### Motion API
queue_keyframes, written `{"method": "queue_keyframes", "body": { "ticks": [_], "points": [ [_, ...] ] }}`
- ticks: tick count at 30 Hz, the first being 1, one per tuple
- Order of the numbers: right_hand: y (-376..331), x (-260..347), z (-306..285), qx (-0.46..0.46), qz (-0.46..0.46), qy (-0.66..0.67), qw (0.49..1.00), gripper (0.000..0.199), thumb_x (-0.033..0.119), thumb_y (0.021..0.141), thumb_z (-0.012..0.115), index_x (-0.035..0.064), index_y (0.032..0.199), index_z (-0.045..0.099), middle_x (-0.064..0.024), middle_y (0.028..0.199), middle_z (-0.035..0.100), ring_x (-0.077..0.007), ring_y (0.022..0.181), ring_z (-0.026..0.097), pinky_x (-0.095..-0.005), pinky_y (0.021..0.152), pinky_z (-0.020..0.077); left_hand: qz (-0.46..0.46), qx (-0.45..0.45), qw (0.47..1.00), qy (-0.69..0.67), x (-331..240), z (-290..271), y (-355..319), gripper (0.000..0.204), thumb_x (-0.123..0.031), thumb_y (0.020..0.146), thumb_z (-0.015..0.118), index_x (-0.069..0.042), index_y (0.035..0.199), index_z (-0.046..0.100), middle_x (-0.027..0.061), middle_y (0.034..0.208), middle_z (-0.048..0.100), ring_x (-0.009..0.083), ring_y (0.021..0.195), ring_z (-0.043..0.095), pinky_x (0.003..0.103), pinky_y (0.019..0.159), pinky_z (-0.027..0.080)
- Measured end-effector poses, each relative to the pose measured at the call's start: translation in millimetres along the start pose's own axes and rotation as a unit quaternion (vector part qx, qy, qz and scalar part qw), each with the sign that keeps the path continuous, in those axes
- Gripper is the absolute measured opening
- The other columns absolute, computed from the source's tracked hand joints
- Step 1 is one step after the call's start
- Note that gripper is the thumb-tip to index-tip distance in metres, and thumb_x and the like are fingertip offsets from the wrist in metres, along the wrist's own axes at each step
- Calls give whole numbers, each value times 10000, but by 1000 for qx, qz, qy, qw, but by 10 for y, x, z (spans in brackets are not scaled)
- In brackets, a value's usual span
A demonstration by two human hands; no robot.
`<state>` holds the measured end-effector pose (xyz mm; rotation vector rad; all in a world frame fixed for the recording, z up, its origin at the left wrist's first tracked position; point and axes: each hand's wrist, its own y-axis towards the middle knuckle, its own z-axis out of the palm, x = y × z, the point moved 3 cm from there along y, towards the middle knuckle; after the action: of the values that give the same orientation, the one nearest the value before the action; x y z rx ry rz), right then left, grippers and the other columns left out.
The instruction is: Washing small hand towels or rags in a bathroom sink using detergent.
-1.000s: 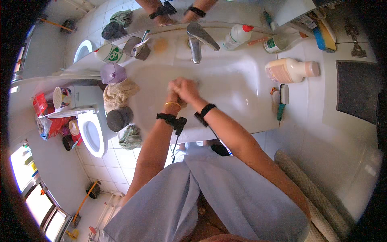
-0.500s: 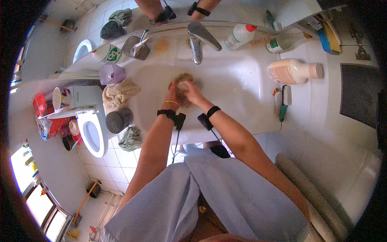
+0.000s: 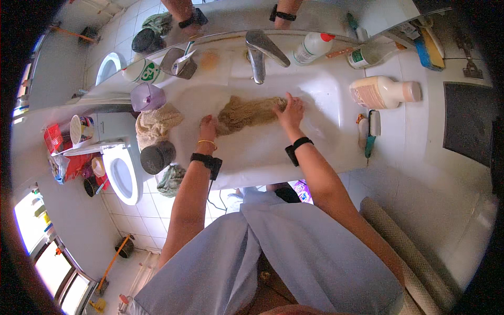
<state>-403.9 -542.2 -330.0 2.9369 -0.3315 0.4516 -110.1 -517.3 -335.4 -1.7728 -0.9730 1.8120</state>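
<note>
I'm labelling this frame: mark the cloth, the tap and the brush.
cloth (image 3: 247, 112), head view, middle of the stretched brown fabric in the sink.
tap (image 3: 258, 58), head view, on the metal spout.
brush (image 3: 374, 126), head view, on its bristle head.

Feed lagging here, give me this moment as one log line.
left hand: holds cloth end | right hand: holds other end | tan cloth: stretched in sink

One head-worn fisheye view looks steeply down — near over the hands in the white sink (image 3: 294, 152), forearms entering from below, edges bending.
</note>
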Motion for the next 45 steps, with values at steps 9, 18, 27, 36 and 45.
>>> {"method": "queue_keyframes", "body": {
  "ticks": [9, 18, 27, 36, 45],
  "points": [
    [-449, 1356, 99, 293, -168, 419, 843, 371, 155, 724, 694, 66, 1057, 557, -183, 987, 616, -359, 960, 582, -415, 824, 454, -114, 285, 852, -424, 40, 639, 113, 525, -406, 915, 502, -113, 1324, 349, 77, 1213, 508, 218, 1122, 466, 362, 883, 435],
    [-1, 765, -454, 148, -221, 231, 936, 295, 277, 730, 708, 85, 944, 638, -148, 1064, 564, -343, 1035, 517, -416, 879, 432, 64, 203, 975, -64, 44, 406, 154, 303, -319, 911, 522, -114, 1133, 527, 46, 1077, 586, 202, 928, 572, 311, 756, 480],
    [-64, 197, 322, 158, -28, 52, 986, 533, 148, 734, 696, 117, 1225, 491, -147, 1167, 537, -330, 1122, 461, -442, 935, 375, -36, 33, 994, -98, 432, 198, 191, 401, -343, 893, 535, -149, 1235, 455, 66, 1209, 543, 222, 1074, 529, 428, 891, 428],
    [-394, 1495, -157, 407, -135, 338, 837, 317, 308, 834, 636, 42, 1004, 610, -176, 947, 637, -307, 885, 619, -378, 757, 486, -34, 287, 882, -373, 145, 580, 265, 520, -454, 920, 453, -42, 1236, 487, 116, 1214, 529, 263, 1114, 495, 387, 958, 389],
    [74, 284, -135, 103, -62, 62, 991, 368, 226, 770, 678, 62, 1071, 543, -143, 1003, 575, -332, 1020, 505, -470, 873, 389, 57, 87, 994, 30, 193, 299, 256, 501, -338, 846, 604, -120, 1270, 447, 87, 1172, 539, 193, 1007, 529, 358, 749, 471]
  ]
}}
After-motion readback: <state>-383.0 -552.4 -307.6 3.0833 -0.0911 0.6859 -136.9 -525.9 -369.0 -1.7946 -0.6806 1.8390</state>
